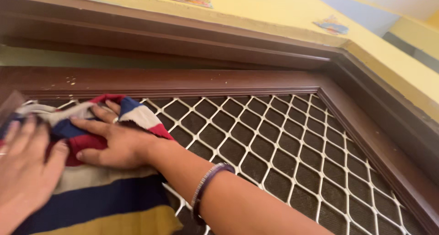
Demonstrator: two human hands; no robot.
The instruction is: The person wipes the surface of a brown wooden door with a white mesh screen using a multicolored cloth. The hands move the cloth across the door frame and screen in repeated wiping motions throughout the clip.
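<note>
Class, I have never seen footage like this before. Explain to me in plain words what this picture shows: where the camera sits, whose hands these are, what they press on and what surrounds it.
There is one picture, taken by a camera worn on a person's head, so we see what that person sees. No machine is here, only two bare hands. The right hand lies flat, fingers spread, pressing a striped cloth of red, white, blue and yellow against a screen. The left hand rests on the same cloth at the picture's left edge and is blurred. The right arm wears a dark bangle at the wrist. The screen is a white diamond-pattern grille over dark mesh, set in a brown wooden frame. Above it runs a yellow wall with patches of chipped paint.
</note>
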